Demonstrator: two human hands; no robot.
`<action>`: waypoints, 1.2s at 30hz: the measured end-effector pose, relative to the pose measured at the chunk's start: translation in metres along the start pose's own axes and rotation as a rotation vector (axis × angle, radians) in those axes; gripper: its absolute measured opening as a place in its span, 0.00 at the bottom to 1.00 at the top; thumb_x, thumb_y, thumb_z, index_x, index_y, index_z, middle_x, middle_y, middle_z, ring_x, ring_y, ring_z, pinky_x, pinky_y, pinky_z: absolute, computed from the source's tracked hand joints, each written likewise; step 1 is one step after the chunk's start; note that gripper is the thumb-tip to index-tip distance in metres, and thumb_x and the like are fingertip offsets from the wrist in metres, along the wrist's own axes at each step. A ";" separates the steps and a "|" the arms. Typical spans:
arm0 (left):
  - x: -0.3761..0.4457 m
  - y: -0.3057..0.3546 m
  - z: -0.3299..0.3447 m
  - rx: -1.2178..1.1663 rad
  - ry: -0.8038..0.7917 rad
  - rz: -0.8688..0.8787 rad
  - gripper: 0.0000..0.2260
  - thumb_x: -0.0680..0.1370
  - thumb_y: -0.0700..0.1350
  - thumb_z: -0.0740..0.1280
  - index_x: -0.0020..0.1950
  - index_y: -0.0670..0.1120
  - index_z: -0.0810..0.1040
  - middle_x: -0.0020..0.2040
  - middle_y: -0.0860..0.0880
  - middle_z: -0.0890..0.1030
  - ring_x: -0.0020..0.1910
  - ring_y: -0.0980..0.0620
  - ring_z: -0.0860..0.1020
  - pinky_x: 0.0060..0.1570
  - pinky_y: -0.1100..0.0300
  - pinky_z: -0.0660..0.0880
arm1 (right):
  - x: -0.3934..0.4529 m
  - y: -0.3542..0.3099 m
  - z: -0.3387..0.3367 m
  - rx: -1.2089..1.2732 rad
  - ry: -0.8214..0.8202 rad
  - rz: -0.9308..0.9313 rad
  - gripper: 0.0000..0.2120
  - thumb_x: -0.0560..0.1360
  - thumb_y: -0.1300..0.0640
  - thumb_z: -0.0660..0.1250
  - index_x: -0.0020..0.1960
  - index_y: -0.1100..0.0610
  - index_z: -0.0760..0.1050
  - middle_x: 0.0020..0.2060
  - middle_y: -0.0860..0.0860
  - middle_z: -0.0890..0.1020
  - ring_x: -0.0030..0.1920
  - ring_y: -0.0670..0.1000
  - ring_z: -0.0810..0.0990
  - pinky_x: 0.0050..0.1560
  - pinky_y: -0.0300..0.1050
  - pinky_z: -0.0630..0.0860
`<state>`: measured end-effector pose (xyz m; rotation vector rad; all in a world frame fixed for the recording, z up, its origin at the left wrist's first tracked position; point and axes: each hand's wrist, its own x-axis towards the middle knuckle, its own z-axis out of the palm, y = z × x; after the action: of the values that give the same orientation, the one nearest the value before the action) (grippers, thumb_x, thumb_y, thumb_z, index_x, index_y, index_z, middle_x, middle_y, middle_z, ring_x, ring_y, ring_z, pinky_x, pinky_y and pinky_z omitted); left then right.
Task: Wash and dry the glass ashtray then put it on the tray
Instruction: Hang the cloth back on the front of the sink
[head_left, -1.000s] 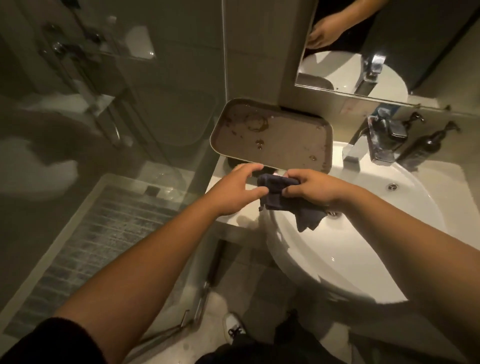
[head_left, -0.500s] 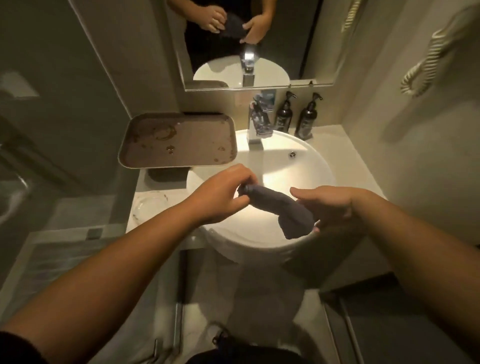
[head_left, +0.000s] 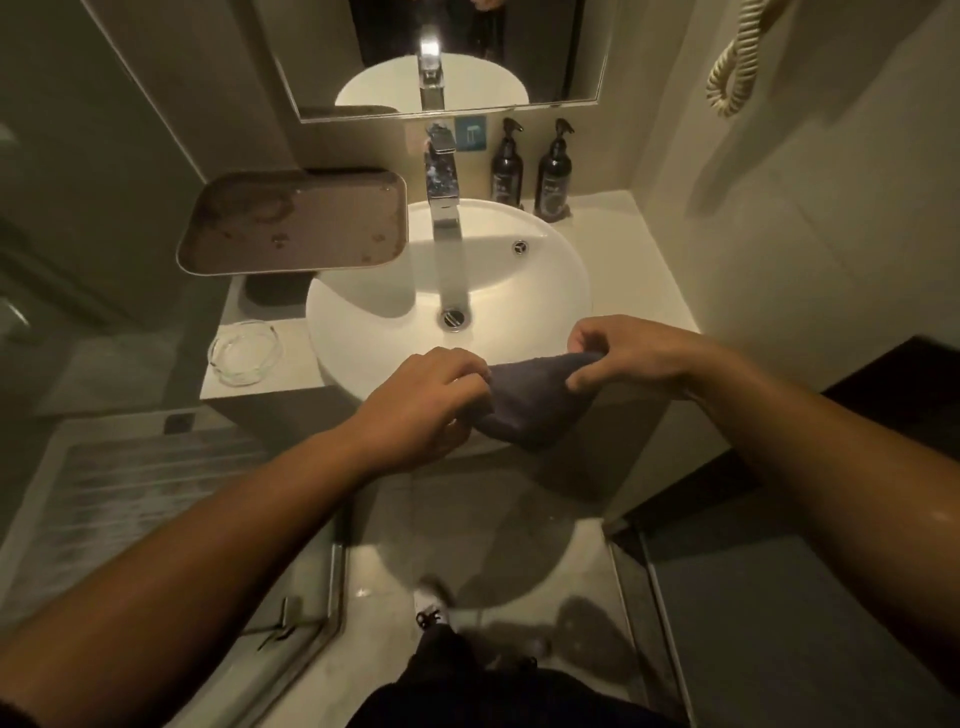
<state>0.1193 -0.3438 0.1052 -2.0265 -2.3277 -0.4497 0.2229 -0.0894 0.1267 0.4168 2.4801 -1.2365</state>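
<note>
Drying prep, by the look of it: left hand and right hand both pinching dark cloth, glass ashtray untouched on table left of hands, next a reach left to grab it, tray beyond.

Overall light: dim, warm yellowish cast.
Brightest area: the white basin, lit from above; it nearly washes out.
Shadows: the faucet throws a dark band across the bowl; the floor lies in murky shade.
Glare: a small bright spot on the faucet reflected in the mirror.
Distortion: wide-angle bending of walls and forearms towards the edges.
Sharpness: soft throughout; left side smeared.
</note>
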 end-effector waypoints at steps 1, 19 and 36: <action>-0.003 0.002 0.001 0.012 0.013 0.013 0.10 0.70 0.41 0.73 0.49 0.45 0.78 0.57 0.42 0.78 0.52 0.42 0.75 0.45 0.51 0.74 | 0.000 -0.002 0.002 -0.007 0.002 -0.019 0.07 0.70 0.53 0.74 0.42 0.51 0.75 0.40 0.48 0.80 0.42 0.48 0.76 0.41 0.40 0.71; -0.040 -0.001 0.012 -0.705 -0.029 -0.478 0.17 0.74 0.59 0.65 0.59 0.58 0.64 0.52 0.55 0.74 0.49 0.57 0.76 0.43 0.65 0.73 | -0.010 -0.056 0.046 0.027 -0.057 -0.353 0.11 0.71 0.56 0.68 0.44 0.38 0.73 0.48 0.45 0.80 0.50 0.46 0.78 0.56 0.47 0.78; -0.026 -0.060 0.062 -0.425 -0.046 -0.721 0.10 0.81 0.49 0.60 0.61 0.49 0.74 0.54 0.48 0.81 0.49 0.53 0.76 0.43 0.63 0.69 | 0.052 0.016 0.087 -0.102 0.234 0.072 0.04 0.75 0.53 0.70 0.46 0.48 0.75 0.44 0.46 0.79 0.45 0.47 0.78 0.41 0.39 0.71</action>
<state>0.0760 -0.3613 0.0282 -1.2123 -3.1592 -0.9882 0.1974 -0.1448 0.0441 0.6513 2.6819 -1.0820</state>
